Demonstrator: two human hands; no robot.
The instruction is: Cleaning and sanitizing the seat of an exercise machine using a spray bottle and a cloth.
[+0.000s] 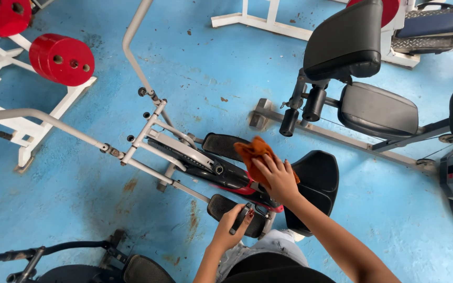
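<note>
Cloth [254,150], orange, lay bunched under our right hand [278,178], fingers pressed together on it atop the bike [221,173] frame. Left hand [233,229] was clamped round a dark handle [241,218]. We judged the cloth could snag by the pedal [221,145].

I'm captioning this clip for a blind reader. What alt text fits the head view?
Seen from above, a person's right hand presses an orange cloth on a black and red exercise bike, while the left hand grips a small dark object. Padded gym machines and red weight plates stand on the blue floor.
</note>
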